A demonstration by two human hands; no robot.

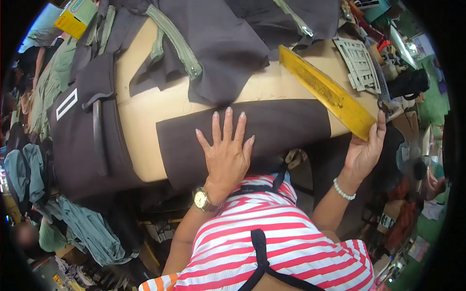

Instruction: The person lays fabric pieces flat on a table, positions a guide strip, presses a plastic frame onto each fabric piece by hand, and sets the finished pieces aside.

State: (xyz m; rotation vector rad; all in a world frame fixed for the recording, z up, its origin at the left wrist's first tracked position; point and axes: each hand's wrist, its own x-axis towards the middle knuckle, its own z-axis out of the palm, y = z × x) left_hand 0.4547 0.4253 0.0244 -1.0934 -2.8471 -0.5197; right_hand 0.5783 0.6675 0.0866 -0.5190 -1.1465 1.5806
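Because it is spread flat along the near edge of the tan-covered table (138, 140), the dark brown-grey rectangular fabric panel (291, 121) is kept within easy reach — just in front of the red-and-white striped shirt (301, 242). The panel is pressed by the left hand (225, 150), whose fingers are spread apart and laid flat, apparently so that the cloth is kept from sliding. By the right hand (363, 153), a long yellow bar (335, 99) with a scuffed face is gripped at its near end, thumb and fingers clamped on it. It is slanted over the panel's far right corner; whether its far end is touching the table cannot be told. To the left, a black hammer-shaped tool (100, 140) is rested on folded dark cloth (73, 150) — seemingly as a weight. Beyond the panel, loose dark fabric pieces (223, 58) with pale green zipped strips (174, 43) are heaped, perhaps to leave the near side free.
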